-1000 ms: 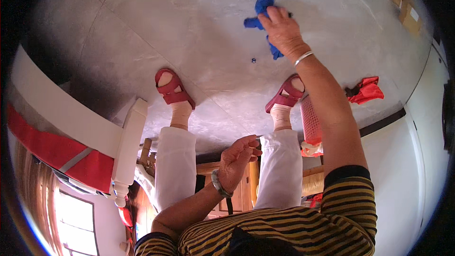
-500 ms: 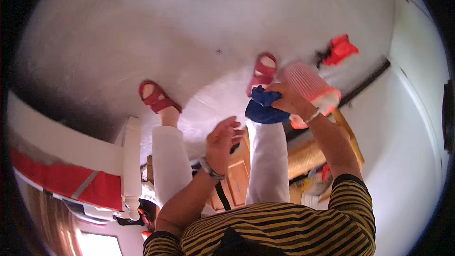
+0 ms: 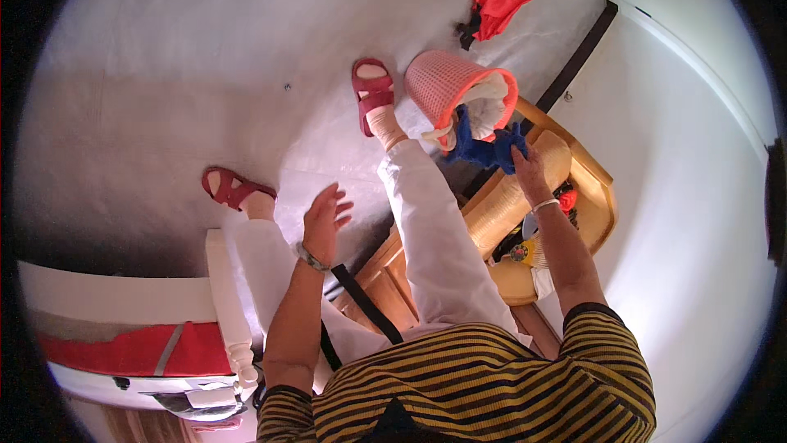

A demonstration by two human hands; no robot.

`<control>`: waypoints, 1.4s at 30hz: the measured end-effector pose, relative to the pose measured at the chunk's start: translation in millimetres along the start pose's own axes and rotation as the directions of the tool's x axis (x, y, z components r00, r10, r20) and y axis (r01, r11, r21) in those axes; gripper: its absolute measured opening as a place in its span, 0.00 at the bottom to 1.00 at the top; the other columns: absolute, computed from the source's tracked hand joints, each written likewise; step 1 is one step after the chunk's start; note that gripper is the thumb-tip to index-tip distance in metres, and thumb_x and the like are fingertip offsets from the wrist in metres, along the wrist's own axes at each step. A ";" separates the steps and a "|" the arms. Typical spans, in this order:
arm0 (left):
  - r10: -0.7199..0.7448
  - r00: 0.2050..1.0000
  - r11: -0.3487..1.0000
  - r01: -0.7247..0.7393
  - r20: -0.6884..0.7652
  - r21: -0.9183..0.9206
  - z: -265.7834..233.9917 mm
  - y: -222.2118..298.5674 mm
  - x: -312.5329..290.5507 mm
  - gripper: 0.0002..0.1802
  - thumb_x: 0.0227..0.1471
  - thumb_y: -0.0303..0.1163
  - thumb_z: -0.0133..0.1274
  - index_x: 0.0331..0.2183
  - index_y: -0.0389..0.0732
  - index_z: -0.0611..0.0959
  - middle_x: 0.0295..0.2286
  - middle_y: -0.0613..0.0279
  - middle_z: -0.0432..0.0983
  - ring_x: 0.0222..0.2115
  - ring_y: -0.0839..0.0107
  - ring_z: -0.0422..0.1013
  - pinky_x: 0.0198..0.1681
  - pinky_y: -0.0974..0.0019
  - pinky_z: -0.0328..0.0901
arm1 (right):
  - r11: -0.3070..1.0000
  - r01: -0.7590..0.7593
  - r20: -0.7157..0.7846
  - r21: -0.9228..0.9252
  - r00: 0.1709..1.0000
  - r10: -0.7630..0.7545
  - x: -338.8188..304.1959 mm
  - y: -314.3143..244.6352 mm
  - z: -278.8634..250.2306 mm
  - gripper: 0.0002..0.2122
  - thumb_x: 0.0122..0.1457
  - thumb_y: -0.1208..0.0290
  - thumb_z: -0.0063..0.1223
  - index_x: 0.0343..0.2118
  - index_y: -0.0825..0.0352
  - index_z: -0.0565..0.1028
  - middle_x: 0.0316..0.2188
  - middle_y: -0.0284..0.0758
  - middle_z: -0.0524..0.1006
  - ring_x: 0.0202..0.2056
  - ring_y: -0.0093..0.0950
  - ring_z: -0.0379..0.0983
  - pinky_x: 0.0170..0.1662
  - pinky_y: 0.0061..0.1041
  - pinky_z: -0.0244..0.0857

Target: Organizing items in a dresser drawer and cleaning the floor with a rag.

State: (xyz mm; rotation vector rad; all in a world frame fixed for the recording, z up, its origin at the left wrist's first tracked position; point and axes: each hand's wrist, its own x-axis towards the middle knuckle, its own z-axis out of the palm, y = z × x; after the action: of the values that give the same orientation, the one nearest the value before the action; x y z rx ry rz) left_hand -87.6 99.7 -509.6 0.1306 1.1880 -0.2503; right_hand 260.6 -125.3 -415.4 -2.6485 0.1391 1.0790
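Observation:
My right hand point(image 3: 531, 171) grips a piece of dark blue cloth point(image 3: 484, 150) by one end. The rest of the cloth stretches to the mouth of a pink perforated wastebasket point(image 3: 438, 86), overlapping its near rim. The basket has a pale liner and leans or lies with its mouth toward me; I cannot tell which. Over the floor by my knees, my left hand point(image 3: 323, 220) is held with its fingers apart and nothing in it.
A red and black cloth point(image 3: 498, 13) lies on the floor beyond the basket. To the right, a wooden cabinet point(image 3: 602, 197) with small items on it stands by the white wall point(image 3: 680, 164). White furniture point(image 3: 123, 291) with red fabric is at left. My red sandals point(image 3: 375, 99) are on the floor.
The view has swung, so the basket and floor things sit further left. My right hand has carried the blue cloth from over my leg to the basket's mouth, and the cloth has spread out.

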 end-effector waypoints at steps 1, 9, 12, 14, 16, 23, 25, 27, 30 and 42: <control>-0.071 0.996 0.997 0.072 -0.046 0.007 -2.6 -10.5 2.3 0.20 0.54 0.37 0.44 0.48 0.42 0.68 0.39 0.62 0.69 0.35 0.70 0.69 0.36 0.68 0.65 | 0.983 0.172 0.009 -0.071 0.985 -0.172 4.2 3.4 -1.9 0.11 0.56 0.68 0.43 0.38 0.67 0.72 0.27 0.29 0.73 0.25 0.20 0.68 0.28 0.21 0.64; -0.022 0.999 0.980 0.014 0.036 0.199 93.6 -9.8 -28.7 0.19 0.54 0.33 0.43 0.49 0.43 0.67 0.39 0.63 0.69 0.35 0.73 0.69 0.36 0.71 0.64 | 0.878 -0.259 -0.040 0.402 0.953 0.300 -21.2 -18.8 -36.5 0.10 0.57 0.69 0.43 0.38 0.67 0.73 0.30 0.30 0.73 0.29 0.20 0.69 0.33 0.19 0.65; 0.028 0.991 0.956 -0.065 0.132 0.286 140.5 7.0 -43.0 0.21 0.54 0.35 0.42 0.50 0.42 0.66 0.39 0.62 0.68 0.37 0.71 0.68 0.38 0.69 0.63 | 0.952 -0.038 -0.110 0.305 0.991 0.075 5.0 40.2 -49.1 0.11 0.57 0.69 0.43 0.38 0.70 0.72 0.30 0.30 0.73 0.29 0.20 0.69 0.32 0.19 0.65; 0.044 0.986 0.943 -0.094 0.161 0.320 165.7 8.5 -55.3 0.22 0.54 0.36 0.42 0.50 0.42 0.66 0.39 0.61 0.68 0.37 0.70 0.68 0.39 0.67 0.63 | 0.950 0.175 -0.133 0.260 0.981 -0.144 -8.5 50.6 -59.8 0.12 0.57 0.68 0.43 0.38 0.72 0.72 0.29 0.30 0.73 0.28 0.19 0.69 0.30 0.19 0.65; -0.053 0.985 0.946 -0.003 0.161 0.325 187.7 9.2 -56.1 0.23 0.53 0.40 0.44 0.50 0.44 0.66 0.40 0.62 0.68 0.37 0.72 0.68 0.38 0.69 0.63 | 0.932 0.110 -0.090 0.346 0.992 -0.084 -35.4 -1.3 -57.9 0.13 0.56 0.67 0.45 0.37 0.72 0.72 0.26 0.32 0.74 0.27 0.21 0.69 0.30 0.22 0.64; -0.315 0.909 0.889 0.181 0.272 0.421 306.0 -40.0 -34.1 0.16 0.50 0.43 0.44 0.38 0.47 0.76 0.29 0.65 0.73 0.27 0.68 0.69 0.31 0.64 0.64 | 0.845 0.521 -0.021 -0.119 0.850 -0.527 -156.3 -63.1 -55.0 0.17 0.43 0.80 0.50 0.39 0.73 0.67 0.37 0.49 0.69 0.40 0.48 0.66 0.43 0.34 0.61; -0.242 0.907 0.706 -0.079 0.345 0.703 301.2 -48.2 -2.9 0.13 0.49 0.41 0.45 0.34 0.44 0.76 0.27 0.64 0.73 0.25 0.66 0.69 0.30 0.63 0.64 | 0.775 0.631 0.079 -0.019 0.774 -0.628 -171.4 -107.6 -81.1 0.16 0.42 0.81 0.52 0.37 0.74 0.67 0.34 0.49 0.69 0.37 0.48 0.66 0.42 0.34 0.61; -0.232 0.866 0.400 -0.329 0.442 0.855 316.3 -50.0 9.6 0.11 0.47 0.38 0.47 0.30 0.41 0.77 0.24 0.62 0.73 0.24 0.64 0.69 0.29 0.62 0.64 | 0.838 0.533 0.171 0.116 0.820 -0.546 -189.8 -108.6 -107.7 0.15 0.41 0.79 0.52 0.35 0.75 0.67 0.32 0.48 0.68 0.35 0.46 0.65 0.40 0.33 0.60; 0.014 0.989 0.922 0.043 -0.145 0.384 342.3 -31.7 13.1 0.14 0.42 0.34 0.45 0.30 0.34 0.76 0.25 0.52 0.73 0.26 0.62 0.71 0.27 0.61 0.64 | 0.914 0.383 0.280 0.135 0.870 -0.406 -214.8 -118.4 -155.3 0.13 0.44 0.76 0.50 0.35 0.75 0.68 0.32 0.46 0.70 0.34 0.41 0.67 0.39 0.32 0.60; -0.201 0.889 0.979 0.190 0.412 0.068 309.5 1.4 -3.2 0.27 0.48 0.45 0.48 0.47 0.42 0.68 0.34 0.64 0.73 0.29 0.73 0.71 0.33 0.70 0.67 | 0.499 -0.106 0.092 0.860 0.994 0.053 -126.4 -108.4 -105.3 0.11 0.53 0.71 0.43 0.36 0.72 0.70 0.24 0.35 0.72 0.28 0.23 0.67 0.35 0.24 0.61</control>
State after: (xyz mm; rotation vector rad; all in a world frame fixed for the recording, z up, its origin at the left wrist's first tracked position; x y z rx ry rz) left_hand 190.0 29.8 -392.1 -0.0225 0.7692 -0.4488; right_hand 261.4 -54.0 -231.7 -1.6761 0.6268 0.7765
